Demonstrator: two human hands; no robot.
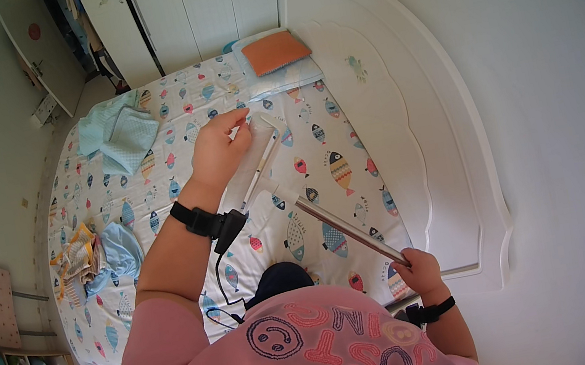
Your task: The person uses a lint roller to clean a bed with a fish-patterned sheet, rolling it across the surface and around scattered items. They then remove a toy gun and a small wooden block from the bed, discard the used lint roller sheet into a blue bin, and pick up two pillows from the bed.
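Note:
A metal pole (350,231) runs slantwise over the bed, and my right hand (420,271) is closed around its lower end. At its upper end a white T-shaped joint carries a long, narrow white head (261,167), which looks like a lint roller or mop frame with a partly see-through surface. Beside the far end of this head is my left hand (222,145), thumb and forefinger near each other. Whether they pinch a thin sheet or film there cannot be made out. Both wrists wear black straps; the left one bears a black device with a cable.
Under the tool lies a fish-print bed sheet (293,240). On the bed are a mint-green quilted cloth (125,135), crumpled clothes (118,252) and an orange pillow (276,52) on a light-blue one. A white headboard (430,101) stands at right, white wardrobes (211,10) beyond.

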